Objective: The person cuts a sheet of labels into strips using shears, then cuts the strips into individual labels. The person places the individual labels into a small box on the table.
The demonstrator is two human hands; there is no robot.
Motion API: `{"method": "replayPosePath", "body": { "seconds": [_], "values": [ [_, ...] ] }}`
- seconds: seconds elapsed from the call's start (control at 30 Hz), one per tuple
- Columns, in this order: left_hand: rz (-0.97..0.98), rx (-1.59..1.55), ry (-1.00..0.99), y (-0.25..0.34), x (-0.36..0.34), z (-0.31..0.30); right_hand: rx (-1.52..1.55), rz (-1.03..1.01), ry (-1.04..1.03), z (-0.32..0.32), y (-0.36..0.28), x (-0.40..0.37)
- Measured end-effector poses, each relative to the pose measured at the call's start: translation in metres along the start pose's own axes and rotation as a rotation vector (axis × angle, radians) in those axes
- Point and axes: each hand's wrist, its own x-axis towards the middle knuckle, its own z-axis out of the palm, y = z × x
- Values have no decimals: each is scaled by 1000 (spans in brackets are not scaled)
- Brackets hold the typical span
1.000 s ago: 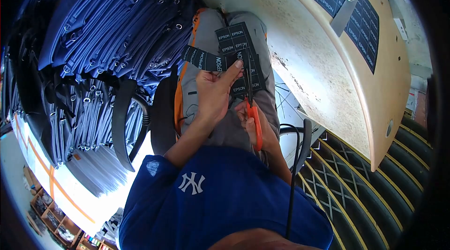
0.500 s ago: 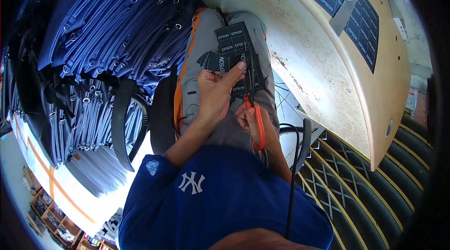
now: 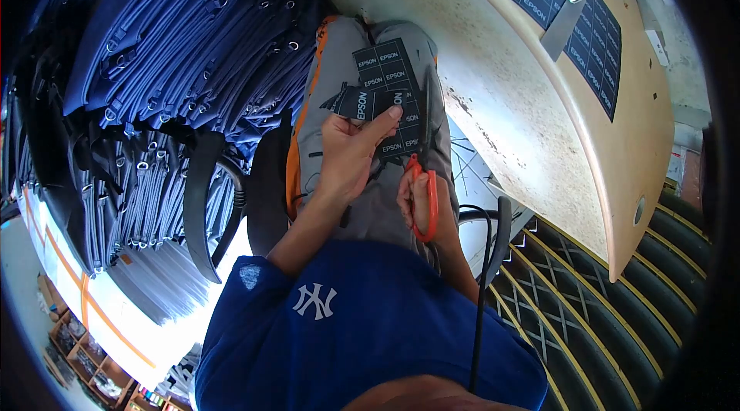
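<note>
My left hand [image 3: 351, 149] pinches a dark strip of labels [image 3: 361, 105] printed EPSON, thumb on top, its left end curled. Beneath it, a larger sheet of the same black labels [image 3: 383, 64] lies over my lap. My right hand [image 3: 418, 201] grips scissors [image 3: 432, 207] by their orange handles, fingers through the loops. The dark blades point away from me, along the right edge of the sheet.
Grey trousers [image 3: 362, 211] with an orange stripe lie under the work. To the right is a worn pale tabletop [image 3: 532, 95] bearing more label sheets [image 3: 593, 53]. Stacked blue straps with metal rings [image 3: 177, 33] fill the left side. A black armrest [image 3: 202, 207] stands left of me.
The scissors have shifted right, from over the label sheet to beside its right edge. My left hand stays almost in place, with the strip turned slightly.
</note>
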Motion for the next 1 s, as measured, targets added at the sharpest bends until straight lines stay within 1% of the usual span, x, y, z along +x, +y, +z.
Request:
{"method": "replayPosePath", "body": {
  "seconds": [0.07,0.1,0.17,0.2,0.27,0.3,0.33,0.37,0.4,0.43,0.47,0.5,0.53,0.57,0.6,0.63,0.67,0.7,0.77,0.8,0.83,0.87,0.9,0.97,1.0],
  "values": [
    [-70,85,-149,3,0,-9,293,-99,74,1,2,0],
    [-73,85,-149,8,-2,-10,294,-97,76,0,4,1],
    [-259,261,-314,22,-7,-12,447,-137,105,-3,7,5],
    [-263,262,-310,23,-8,-16,450,-132,105,-3,5,6],
    [-347,366,-521,23,-10,-27,235,-149,154,-4,0,6],
    [-355,363,-516,22,-11,-33,283,-154,137,-8,3,6],
    [-377,406,-565,21,-10,-39,284,-147,137,-7,2,6],
    [-398,448,-613,19,-10,-44,128,-129,118,-6,1,7],
    [-404,444,-607,18,-10,-47,-28,-111,96,-5,0,7],
    [-398,499,-591,18,-10,-50,36,-155,132,4,1,7],
    [-391,554,-576,16,-11,-53,37,-148,129,8,3,8],
    [-394,553,-571,15,-12,-54,89,-134,134,10,6,9],
    [-355,525,-536,12,-13,-55,141,-121,139,12,8,9],
    [-315,498,-501,10,-15,-56,143,-117,137,11,8,10],
    [-317,500,-500,6,-17,-60,74,-136,162,10,7,11],
    [-274,441,-410,1,-20,-65,5,-155,188,9,6,12],
    [-231,381,-321,-2,-23,-67,7,-154,191,8,4,12],
    [-234,383,-322,-3,-27,-66,-4,-114,211,7,0,13],
    [-95,247,-165,-7,-33,-59,-13,-75,231,8,-1,15],
    [-95,247,-166,-8,-36,-54,55,-97,262,10,2,16],
    [-36,194,-145,-9,-40,-47,124,-118,293,12,3,17],
    [23,140,-123,-10,-42,-43,123,-117,292,14,3,17],
    [23,139,-122,-12,-41,-42,125,-121,303,16,2,16],
    [124,380,-230,-14,-38,-41,127,-127,315,20,2,15],
    [125,381,-231,-16,-38,-43,109,-152,323,21,5,15]
  ]
}}
